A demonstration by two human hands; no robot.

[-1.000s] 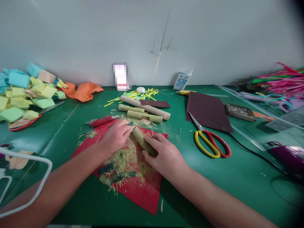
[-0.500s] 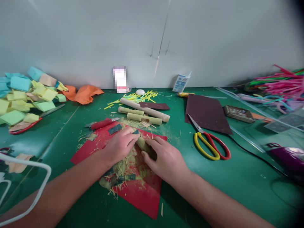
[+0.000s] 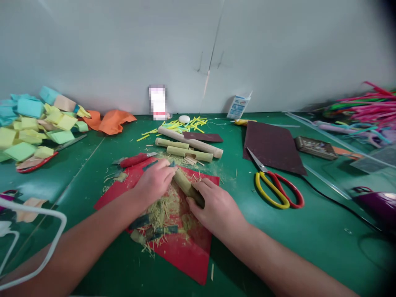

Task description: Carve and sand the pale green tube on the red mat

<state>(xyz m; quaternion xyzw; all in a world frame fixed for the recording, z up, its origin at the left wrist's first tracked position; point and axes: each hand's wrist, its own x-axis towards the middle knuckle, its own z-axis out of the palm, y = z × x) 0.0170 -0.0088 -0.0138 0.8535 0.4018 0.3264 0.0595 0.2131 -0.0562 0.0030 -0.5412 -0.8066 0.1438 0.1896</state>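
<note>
Your left hand [image 3: 156, 180] has drawn away from your right hand [image 3: 215, 204], baring more of the bamboo tube [image 3: 185, 184]. The red sheet [image 3: 188, 260] lies beneath; the tube slants across the sheet's far half, long axis far-left to near-right. Your right fingers and thumb clasp its near end; your left fingers pinch a dark strip [image 3: 172, 164] at its far end.

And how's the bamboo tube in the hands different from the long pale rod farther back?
The bamboo tube is yellowish green; the long pale rod is greyish beige. The tube is gripped by the right hand, while no hand touches the rod. The tube looks shorter than the rod. Both look rounded.
</note>
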